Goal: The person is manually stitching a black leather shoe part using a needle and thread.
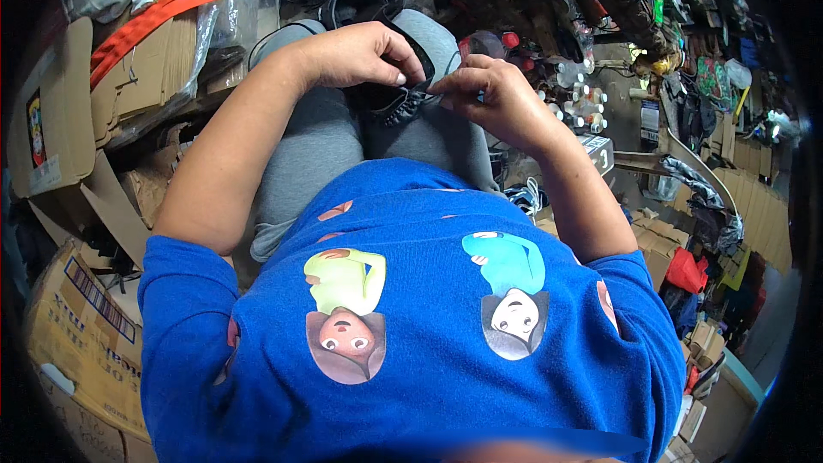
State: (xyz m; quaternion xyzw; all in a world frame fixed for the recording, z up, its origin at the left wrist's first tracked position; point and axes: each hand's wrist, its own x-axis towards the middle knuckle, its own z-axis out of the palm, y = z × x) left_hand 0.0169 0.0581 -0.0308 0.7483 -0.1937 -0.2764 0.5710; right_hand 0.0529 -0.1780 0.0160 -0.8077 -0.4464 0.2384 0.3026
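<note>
On my lap, between my grey-trousered thighs, lies a black shoe-like item (pixel 396 106) with a ridged, lace-like part along its near side. My left hand (pixel 364 56) bends over it from the left, thumb and fingers closed at its upper edge. From the right, my right hand (pixel 490 93) pinches at the same item's right side, near the dark strands. The fingertips of both hands are close together, a short gap apart. Exactly which bit each hand grips is partly hidden by the fingers. A thin dark cord curves over my left knee.
Flattened cardboard (pixel 154 77) with an orange-red strap (pixel 159 21) and clear plastic lies at left. A printed carton (pixel 90 334) stands at lower left. Dark shoes (pixel 356 4) sit beyond my knees. Several small bottles (pixel 587 107) and mixed clutter fill the right.
</note>
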